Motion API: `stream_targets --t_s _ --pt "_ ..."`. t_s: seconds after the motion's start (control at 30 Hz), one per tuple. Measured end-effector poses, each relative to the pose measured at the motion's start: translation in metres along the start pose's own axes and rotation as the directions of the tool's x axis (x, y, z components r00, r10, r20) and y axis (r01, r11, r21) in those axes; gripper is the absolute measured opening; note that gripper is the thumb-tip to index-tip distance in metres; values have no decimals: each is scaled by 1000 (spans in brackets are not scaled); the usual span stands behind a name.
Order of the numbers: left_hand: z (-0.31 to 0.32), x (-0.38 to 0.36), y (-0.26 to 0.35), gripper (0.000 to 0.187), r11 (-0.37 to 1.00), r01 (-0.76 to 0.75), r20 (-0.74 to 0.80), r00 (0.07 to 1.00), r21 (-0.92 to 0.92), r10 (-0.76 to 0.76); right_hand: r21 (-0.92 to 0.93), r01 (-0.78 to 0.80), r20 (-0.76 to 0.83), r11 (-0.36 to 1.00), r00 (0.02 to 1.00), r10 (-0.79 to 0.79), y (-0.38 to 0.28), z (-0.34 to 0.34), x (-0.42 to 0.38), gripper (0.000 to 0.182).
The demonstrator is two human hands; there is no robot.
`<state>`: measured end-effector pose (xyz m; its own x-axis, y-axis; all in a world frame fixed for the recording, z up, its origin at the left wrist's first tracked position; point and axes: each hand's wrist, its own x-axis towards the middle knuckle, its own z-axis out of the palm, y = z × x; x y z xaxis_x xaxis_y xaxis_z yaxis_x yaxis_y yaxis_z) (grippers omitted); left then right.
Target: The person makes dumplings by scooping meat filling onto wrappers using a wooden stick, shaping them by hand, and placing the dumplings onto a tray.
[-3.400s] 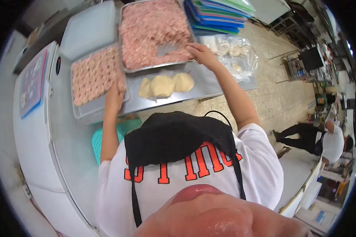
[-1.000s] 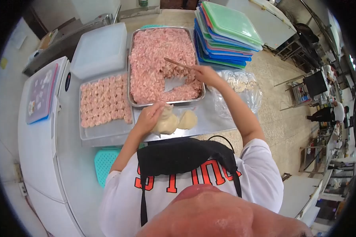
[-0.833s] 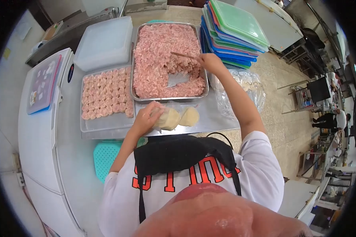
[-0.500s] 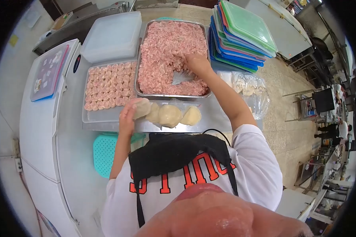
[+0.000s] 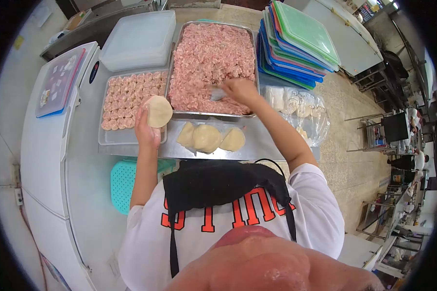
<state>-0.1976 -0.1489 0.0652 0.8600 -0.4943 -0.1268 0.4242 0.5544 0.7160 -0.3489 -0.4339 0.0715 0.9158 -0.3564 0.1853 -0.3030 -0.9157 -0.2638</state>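
Note:
A round dough wrapper [image 5: 159, 112] lies flat in my left hand [image 5: 146, 127], beside the tray of filled dumplings [image 5: 131, 94]. My right hand [image 5: 239, 91] is closed over the minced meat [image 5: 206, 58] in the deep metal pan [image 5: 167, 80], near its front right. A grey, blurred blade-like tool [image 5: 217, 93] sticks out to the left of its fingers. Several more wrappers [image 5: 207, 138] lie in overlapping piles on the metal table in front of the pan.
Stacked coloured lids [image 5: 301, 41] stand right of the pan, above bagged wrappers [image 5: 301, 106]. Clear containers [image 5: 138, 41] sit at the back left. A white freezer [image 5: 46, 140] is at the left, with a turquoise basket [image 5: 123, 186] below the table. People [image 5: 419, 160] stand far right.
My left hand has turned the wrapper up flat and moved slightly left and up. My right hand has moved a little lower in the pan, and the bare patch there is mostly covered with meat.

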Motion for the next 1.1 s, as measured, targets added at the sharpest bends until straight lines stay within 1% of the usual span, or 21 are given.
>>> stream_targets --t_s 0.03,0.07,0.1,0.13,0.2,0.23,0.3,0.33,0.37,0.43,0.47,0.53,0.63,0.67,0.73,0.77,0.87,0.9,0.97,1.03,1.1 --pt "-1 0 -1 29 1000 -1 -14 1000 -24 1 -1 1 5 1000 1000 -1 6 -8 6 33" --pt "-2 0 -2 29 1000 1 -17 1000 -25 -1 -85 -21 1 996 1000 21 14 -18 16 32" --pt "-4 1 -3 28 997 -34 29 999 62 32 -168 -40 -7 985 999 39 21 -26 26 31" --pt "-5 2 -3 27 986 -75 78 995 148 64 -167 -34 -5 985 999 34 26 -30 34 31" --pt "-7 -1 -1 27 985 -69 11 998 157 69 -324 37 -106 945 992 -75 32 -34 52 27" --pt "-9 -4 0 27 985 -54 -53 997 166 64 -320 44 -102 946 992 -81 36 -26 62 27" --pt "-21 -5 5 27 984 -74 -52 995 161 84 -461 24 -88 887 993 -73 38 -5 76 24" --pt "-27 -6 9 28 983 -94 -41 994 156 101 -459 33 -82 888 994 -79 36 4 78 24" --pt "-33 -9 11 28 983 -94 -49 993 155 103 -428 15 -64 904 997 -47 33 14 80 23" --pt "-39 -15 18 30 991 -80 -160 982 111 97 -396 5 -39 918 999 -22 22 22 77 22" --pt "-46 -15 19 30 991 -80 -167 981 111 98 -333 8 -81 943 996 -37 17 25 71 23" --pt "-57 -16 18 31 995 -97 -161 982 36 101 -268 18 -118 963 992 -51 10 34 61 24" --pt "-55 -5 10 32 992 -116 -137 983 49 122 -268 37 -88 963 994 -63 -1 41 41 25" --pt "-51 0 6 32 993 -111 -135 984 47 117 -194 67 -77 979 994 -84 -6 41 31 27" --pt "-41 13 -1 33 976 -134 -66 987 173 147 -48 123 -102 991 987 -127 -13 39 15 32" --pt "-35 21 -5 33 977 -127 -61 988 172 139 -50 113 -101 992 988 -118 -12 39 9 32" --pt "-5 35 -12 34 987 -61 -90 993 150 75 72 26 24 997 999 -27 -11 32 -7 36" --pt "7 38 -15 34 993 -57 -95 993 108 67 71 20 22 997 1000 -22 -8 29 -12 36" --pt "18 54 -28 34 997 -49 -95 994 68 55 349 -120 113 929 990 85 -4 19 -20 38" --pt "26 71 -49 35 991 85 12 996 -103 -84 384 -123 104 915 991 90 -9 -1 -23 37" --pt "52 72 -65 35 947 251 145 964 -199 -225 479 -313 160 820 950 269 -17 -22 -24 33"
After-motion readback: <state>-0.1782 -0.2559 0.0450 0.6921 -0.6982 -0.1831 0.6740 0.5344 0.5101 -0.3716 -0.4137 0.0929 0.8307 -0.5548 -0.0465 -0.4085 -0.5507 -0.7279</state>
